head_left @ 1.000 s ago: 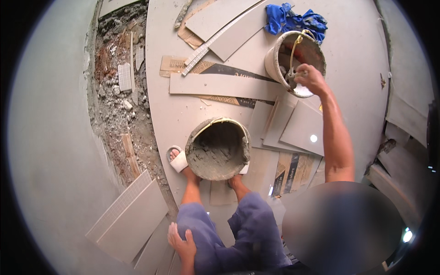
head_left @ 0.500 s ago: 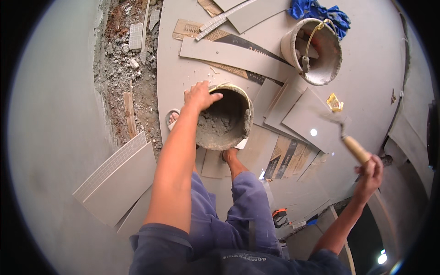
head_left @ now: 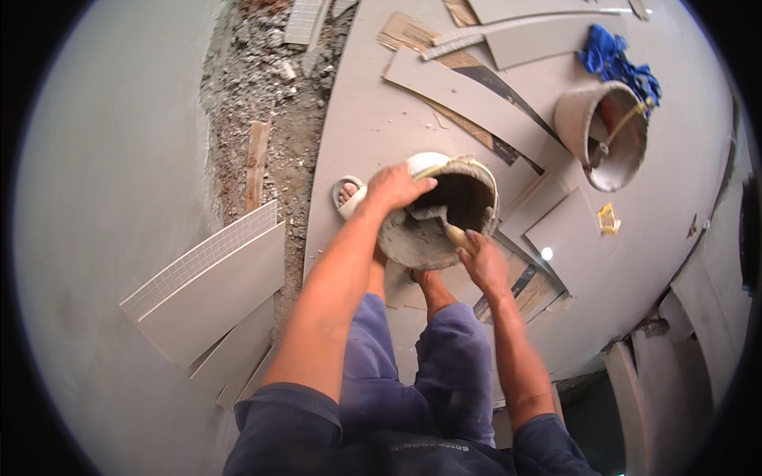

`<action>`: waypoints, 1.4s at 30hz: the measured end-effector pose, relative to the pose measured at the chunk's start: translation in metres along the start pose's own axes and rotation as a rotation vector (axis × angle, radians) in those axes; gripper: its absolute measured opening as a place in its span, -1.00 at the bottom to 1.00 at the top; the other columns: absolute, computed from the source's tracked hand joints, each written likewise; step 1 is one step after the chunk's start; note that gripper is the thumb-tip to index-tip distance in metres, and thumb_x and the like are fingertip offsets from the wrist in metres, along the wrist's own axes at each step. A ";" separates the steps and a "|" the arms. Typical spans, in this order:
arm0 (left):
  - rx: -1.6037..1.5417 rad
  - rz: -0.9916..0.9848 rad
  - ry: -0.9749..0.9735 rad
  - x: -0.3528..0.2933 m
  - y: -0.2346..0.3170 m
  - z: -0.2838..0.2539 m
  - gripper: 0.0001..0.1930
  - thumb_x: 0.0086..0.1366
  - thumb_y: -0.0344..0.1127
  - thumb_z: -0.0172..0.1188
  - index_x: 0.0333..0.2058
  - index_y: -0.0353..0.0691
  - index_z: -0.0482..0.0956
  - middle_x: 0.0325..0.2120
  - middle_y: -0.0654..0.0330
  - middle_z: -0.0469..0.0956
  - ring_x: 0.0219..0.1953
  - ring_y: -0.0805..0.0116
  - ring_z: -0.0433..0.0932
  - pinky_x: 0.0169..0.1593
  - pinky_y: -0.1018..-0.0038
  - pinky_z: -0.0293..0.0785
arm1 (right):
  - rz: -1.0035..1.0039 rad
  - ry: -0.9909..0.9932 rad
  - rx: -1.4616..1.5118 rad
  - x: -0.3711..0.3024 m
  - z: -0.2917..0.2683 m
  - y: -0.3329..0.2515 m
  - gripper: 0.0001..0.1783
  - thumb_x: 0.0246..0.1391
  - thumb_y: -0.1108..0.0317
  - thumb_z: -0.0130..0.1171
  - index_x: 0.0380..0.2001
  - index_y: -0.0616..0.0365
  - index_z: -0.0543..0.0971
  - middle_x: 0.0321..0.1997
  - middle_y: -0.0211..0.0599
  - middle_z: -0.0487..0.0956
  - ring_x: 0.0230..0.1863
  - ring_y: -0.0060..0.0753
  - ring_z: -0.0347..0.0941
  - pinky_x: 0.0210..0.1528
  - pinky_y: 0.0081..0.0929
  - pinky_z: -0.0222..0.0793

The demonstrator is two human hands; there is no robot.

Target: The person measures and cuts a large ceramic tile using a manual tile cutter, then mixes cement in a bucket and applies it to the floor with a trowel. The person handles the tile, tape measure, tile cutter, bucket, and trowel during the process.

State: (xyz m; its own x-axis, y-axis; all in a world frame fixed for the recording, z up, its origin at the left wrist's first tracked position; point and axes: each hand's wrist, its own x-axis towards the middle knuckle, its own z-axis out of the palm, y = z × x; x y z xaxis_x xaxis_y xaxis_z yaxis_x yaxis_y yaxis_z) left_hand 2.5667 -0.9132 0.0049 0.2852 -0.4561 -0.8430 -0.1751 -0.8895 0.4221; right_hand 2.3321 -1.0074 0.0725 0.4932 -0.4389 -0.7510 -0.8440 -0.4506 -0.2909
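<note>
A mortar-crusted bucket (head_left: 490, 178) tips toward me between my feet, with grey mortar (head_left: 413, 239) lying in its lower side. My left hand (head_left: 395, 190) is closed on the bucket's left rim, its thumb reaching over the opening. In my right hand (head_left: 486, 263) is a trowel (head_left: 458, 236), gripped by its wooden handle. The trowel's metal end reaches into the bucket at the mortar; part of the blade is hard to make out.
A second bucket (head_left: 565, 119) lies tilted at the right, near a blue cloth (head_left: 615, 59). Cut tile pieces (head_left: 468, 94) and cardboard strips are spread over the floor. Larger tiles (head_left: 214, 293) lean at the left, beside a rubble-filled trench (head_left: 298, 143) with a wooden strip (head_left: 256, 163).
My right hand has swung the trowel from the far right into the bucket. My left hand keeps hold of the rim. The whole view has shifted, moving the scene rightward.
</note>
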 end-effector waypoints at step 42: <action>-1.659 -0.564 1.264 -0.090 -0.257 0.027 -0.42 0.36 0.19 -0.26 -0.54 -0.26 0.31 -0.68 0.40 0.22 -0.56 0.58 0.17 -0.52 0.48 0.13 | -1.297 -0.810 -1.080 0.347 0.268 -0.561 -0.42 0.02 0.00 0.21 -0.01 0.20 0.46 -0.02 -0.14 0.53 -0.03 -0.15 0.48 0.10 -0.26 0.34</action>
State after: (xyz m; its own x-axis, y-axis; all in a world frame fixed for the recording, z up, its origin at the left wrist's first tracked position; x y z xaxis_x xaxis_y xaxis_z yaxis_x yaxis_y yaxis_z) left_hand 2.5610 -0.6431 -0.0370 0.4278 0.6450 -0.6332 0.6918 0.2172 0.6887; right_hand 2.9198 -0.6985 -0.1837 0.1552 0.8173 -0.5549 0.5658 -0.5340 -0.6283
